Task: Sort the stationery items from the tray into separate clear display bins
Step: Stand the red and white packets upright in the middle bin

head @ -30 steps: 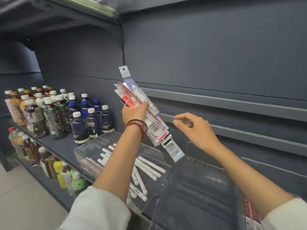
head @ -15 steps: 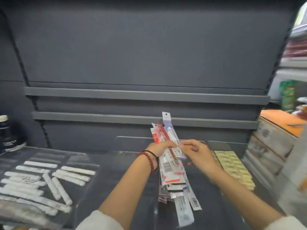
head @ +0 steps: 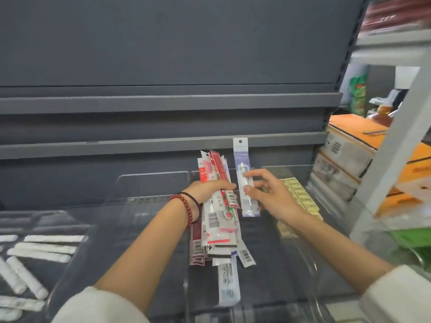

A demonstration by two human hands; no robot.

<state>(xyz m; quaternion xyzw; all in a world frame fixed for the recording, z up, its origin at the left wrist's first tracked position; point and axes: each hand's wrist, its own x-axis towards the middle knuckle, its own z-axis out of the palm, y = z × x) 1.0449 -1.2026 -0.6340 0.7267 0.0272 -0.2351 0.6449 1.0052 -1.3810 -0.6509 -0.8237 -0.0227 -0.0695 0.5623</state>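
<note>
one pen packet (head: 242, 159), pinched upright in the right hand (head: 272, 197), stands three o'clock of the bundle (head: 215, 220) the left hand (head: 207, 188) grips.

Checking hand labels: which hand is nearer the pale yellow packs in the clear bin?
Right. The right hand, pinching a lilac pen packet, sits beside the pale yellow packs; the left hand, gripping a red-and-white packet bundle, is farther left.

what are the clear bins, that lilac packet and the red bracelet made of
Clear bins: rigid transparent plastic, likely acrylic; see-through walls with glossy edges. Lilac packet, pinched by the right hand: thin shiny plastic film, a pen visible inside; the header may be card. Red bracelet on the left wrist: smooth round beads, wood, glass or resin, cannot tell.
</note>
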